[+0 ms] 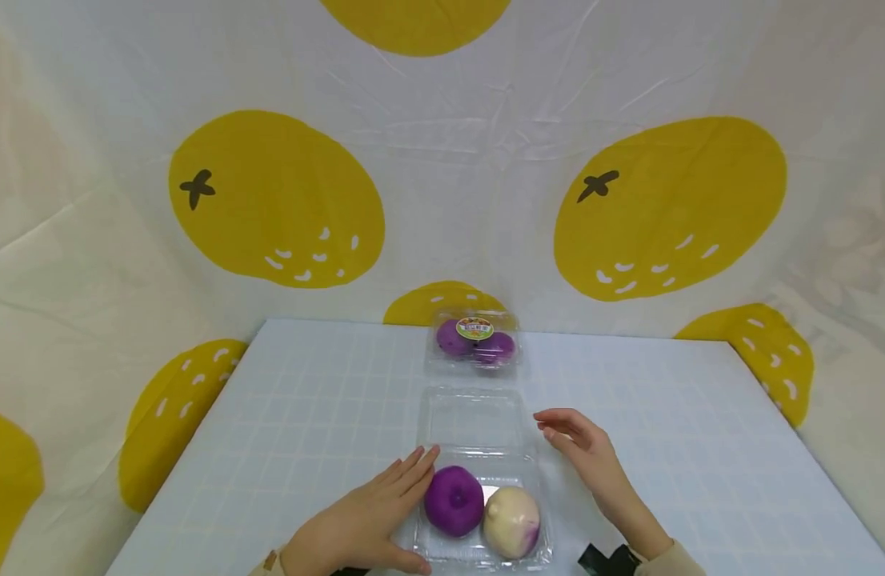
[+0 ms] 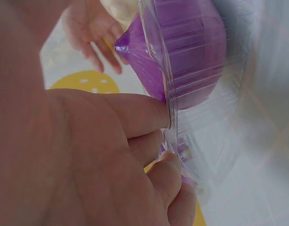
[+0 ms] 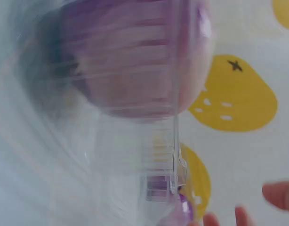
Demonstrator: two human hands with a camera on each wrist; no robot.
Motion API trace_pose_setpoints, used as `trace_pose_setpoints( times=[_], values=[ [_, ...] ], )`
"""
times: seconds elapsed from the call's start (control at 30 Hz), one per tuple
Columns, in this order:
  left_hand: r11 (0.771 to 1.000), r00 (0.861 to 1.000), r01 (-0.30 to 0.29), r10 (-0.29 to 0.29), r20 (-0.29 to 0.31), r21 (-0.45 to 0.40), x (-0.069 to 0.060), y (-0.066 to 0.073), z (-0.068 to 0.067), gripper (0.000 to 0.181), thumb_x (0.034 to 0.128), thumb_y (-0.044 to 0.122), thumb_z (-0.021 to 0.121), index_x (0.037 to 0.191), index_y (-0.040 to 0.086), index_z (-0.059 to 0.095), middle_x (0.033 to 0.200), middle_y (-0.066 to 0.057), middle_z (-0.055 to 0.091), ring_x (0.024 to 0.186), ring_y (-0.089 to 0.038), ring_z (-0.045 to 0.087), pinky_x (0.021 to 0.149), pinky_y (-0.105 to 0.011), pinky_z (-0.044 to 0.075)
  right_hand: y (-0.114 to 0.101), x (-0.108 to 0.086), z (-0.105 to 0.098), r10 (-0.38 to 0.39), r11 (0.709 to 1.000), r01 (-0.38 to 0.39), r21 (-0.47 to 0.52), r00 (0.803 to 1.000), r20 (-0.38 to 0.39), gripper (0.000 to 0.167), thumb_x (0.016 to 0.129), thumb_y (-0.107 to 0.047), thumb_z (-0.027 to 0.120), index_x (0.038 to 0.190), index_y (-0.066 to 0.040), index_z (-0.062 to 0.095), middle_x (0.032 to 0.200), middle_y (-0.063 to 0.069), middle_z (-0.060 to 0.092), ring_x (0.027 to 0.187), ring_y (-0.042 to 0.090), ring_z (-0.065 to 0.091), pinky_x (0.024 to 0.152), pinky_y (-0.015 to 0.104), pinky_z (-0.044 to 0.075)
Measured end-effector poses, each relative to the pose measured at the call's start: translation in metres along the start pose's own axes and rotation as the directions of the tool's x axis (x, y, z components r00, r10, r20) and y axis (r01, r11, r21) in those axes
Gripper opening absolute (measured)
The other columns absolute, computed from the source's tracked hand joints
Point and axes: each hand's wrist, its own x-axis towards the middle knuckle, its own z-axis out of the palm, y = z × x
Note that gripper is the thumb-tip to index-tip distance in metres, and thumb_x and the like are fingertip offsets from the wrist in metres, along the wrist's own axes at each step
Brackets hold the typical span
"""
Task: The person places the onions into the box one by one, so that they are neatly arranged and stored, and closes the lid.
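Observation:
An open clear plastic clamshell box [image 1: 478,552] lies near the table's front, its lid [image 1: 473,418] folded back flat, away from me. Inside sit a glossy purple onion [image 1: 454,501] on the left and a round cream-white vegetable with a purple patch [image 1: 511,522] on the right. My left hand [image 1: 370,512] lies along the box's left side. In the left wrist view its extended fingers [image 2: 140,113] touch the rim beside the onion, whose tip is pointed. My right hand [image 1: 586,456] hovers right of the lid, fingers loosely bent and holding nothing.
A second clear box [image 1: 475,360], closed and bearing an oval label [image 1: 474,329], stands at the table's far edge with purple onions inside. Behind it hangs a white cloth [image 1: 471,176] printed with yellow fruit. The table [image 1: 327,384] has a pale grid pattern.

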Motion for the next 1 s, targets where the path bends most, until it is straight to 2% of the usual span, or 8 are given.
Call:
trace_pose_setpoints(
  times=[0.07,0.17,0.27,0.37,0.53,0.7,0.83,1.0],
  values=[
    [1.000,1.000,0.003,-0.003,0.001,-0.002,0.000,0.000,0.000,0.106,0.0844,0.073,0.056,0.151,-0.006,0.032,0.166,-0.010,0.003,0.151,-0.033,0.011,0.116,-0.049,0.027,0.004,0.002,-0.005,0.133,0.983,-0.125,0.135,0.990,-0.056,0.031,0.099,-0.008,0.058,0.124,0.011,0.054,0.120,0.019,0.064,0.111,0.022,0.064,0.092,0.025,0.053],
    [1.000,1.000,0.011,-0.011,0.005,-0.007,0.000,0.001,0.000,0.106,0.0840,0.073,0.057,0.151,-0.006,0.032,0.166,-0.009,0.003,0.151,-0.031,0.009,0.117,-0.048,0.026,0.010,0.004,-0.009,0.262,0.921,-0.230,0.313,0.963,-0.062,0.036,0.102,-0.010,0.052,0.129,0.013,0.045,0.121,0.015,0.064,0.112,0.025,0.064,0.095,0.031,0.053],
    [1.000,1.000,0.008,-0.008,0.002,0.005,0.000,0.001,0.000,0.106,0.0840,0.073,0.056,0.151,-0.006,0.032,0.166,-0.010,0.004,0.151,-0.031,0.009,0.116,-0.049,0.027,0.017,0.004,-0.010,0.328,0.845,-0.295,0.445,0.945,0.004,0.041,0.104,-0.009,0.044,0.137,0.012,0.033,0.129,0.019,0.059,0.117,0.026,0.061,0.102,0.035,0.049],
    [1.000,1.000,0.005,-0.005,0.000,0.008,0.000,0.001,0.000,0.106,0.0841,0.073,0.057,0.151,-0.006,0.032,0.166,-0.011,0.004,0.151,-0.032,0.010,0.116,-0.049,0.027,0.023,0.005,-0.010,0.366,0.776,-0.365,0.515,0.925,0.104,0.050,0.106,-0.014,0.037,0.145,0.011,0.018,0.142,0.028,0.046,0.124,0.024,0.056,0.108,0.036,0.042],
    [1.000,1.000,0.000,0.000,-0.005,0.017,0.000,0.000,0.001,0.106,0.0839,0.073,0.057,0.151,-0.006,0.032,0.166,-0.011,0.004,0.150,-0.034,0.012,0.116,-0.049,0.028,0.030,0.004,-0.008,0.380,0.701,-0.438,0.562,0.897,0.225,0.063,0.109,-0.021,0.032,0.151,0.012,0.000,0.155,0.034,0.021,0.132,0.021,0.048,0.115,0.036,0.033],
    [1.000,1.000,-0.006,0.006,-0.007,0.024,0.000,0.000,0.001,0.106,0.0843,0.073,0.056,0.151,-0.006,0.032,0.166,-0.011,0.004,0.150,-0.034,0.012,0.116,-0.049,0.029,0.034,0.003,-0.007,0.295,0.651,-0.469,0.597,0.881,0.371,0.065,0.110,-0.023,0.025,0.150,0.014,-0.011,0.157,0.035,0.010,0.137,0.022,0.043,0.117,0.034,0.028],
    [0.999,1.000,-0.009,0.009,-0.011,0.031,0.000,0.000,0.001,0.106,0.0844,0.073,0.056,0.150,-0.007,0.033,0.166,-0.012,0.005,0.150,-0.033,0.012,0.115,-0.049,0.029,0.037,0.003,-0.003,0.236,0.627,-0.481,0.613,0.867,0.439,0.055,0.110,-0.019,0.023,0.150,0.012,0.003,0.156,0.032,0.021,0.137,0.022,0.043,0.117,0.033,0.029],
    [1.000,1.000,-0.004,0.004,-0.007,0.027,0.001,0.000,0.001,0.107,0.0837,0.075,0.053,0.151,-0.006,0.033,0.166,-0.011,0.006,0.150,-0.032,0.013,0.116,-0.048,0.029,0.042,0.001,0.002,0.204,0.615,-0.462,0.639,0.876,0.437,0.041,0.108,-0.008,0.023,0.144,0.009,0.016,0.149,0.025,0.042,0.134,0.023,0.048,0.116,0.035,0.031]
  ],
)
